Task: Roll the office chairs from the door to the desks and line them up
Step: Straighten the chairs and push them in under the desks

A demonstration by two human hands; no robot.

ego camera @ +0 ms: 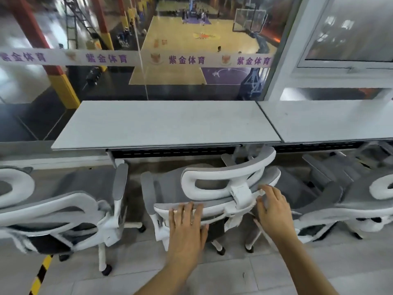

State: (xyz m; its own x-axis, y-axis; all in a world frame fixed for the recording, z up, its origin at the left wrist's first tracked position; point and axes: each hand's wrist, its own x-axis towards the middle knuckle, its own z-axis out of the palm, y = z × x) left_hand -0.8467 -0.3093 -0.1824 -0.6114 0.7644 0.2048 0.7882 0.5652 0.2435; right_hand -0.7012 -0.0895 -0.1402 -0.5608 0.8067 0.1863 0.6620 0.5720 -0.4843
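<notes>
1. Both hands are resting on the top of the mid chair's [212, 188] backrest, w/ the person standing behind it, near side.
2. Left hand [187, 222] is lying flat on the grey top edge, left of the headrest [225, 177] post. Fingers are straight and spread, pressing rather than wrapping.
3. Right hand [273, 207] is sitting right of the post. Fingers are fairly straight w/ tips touching the white frame near the bracket. No clear curl around anything, so it's looking like a push/steady contact, not a grip.
4. Mid chair is facing the desk [165, 124] on the far side, w/ its seat nosing under the desk's right end. It's looking turned a bit to the right, not square to the edge.
5. Left chair [63, 199] is already standing at the desk's left part, just beside the mid chair, armrests [120, 182] close but apart.
6. Right chair [350, 194] is standing at the 2nd desk [325, 122], near the mid chair. Can't tell if they're touching.
7. Progress, my read: three chairs are at the desks, so the rolling is mostly done as far as shown. The door isn't in view, so can't tell if more chairs are waiting there.
8. What's left, prob.: squaring the mid chair to the desk, evening gaps, matching how deep each is tucked.
9. Risk: pushing further may be knocking the right armrest into the right chair or the desk frame.
</notes>
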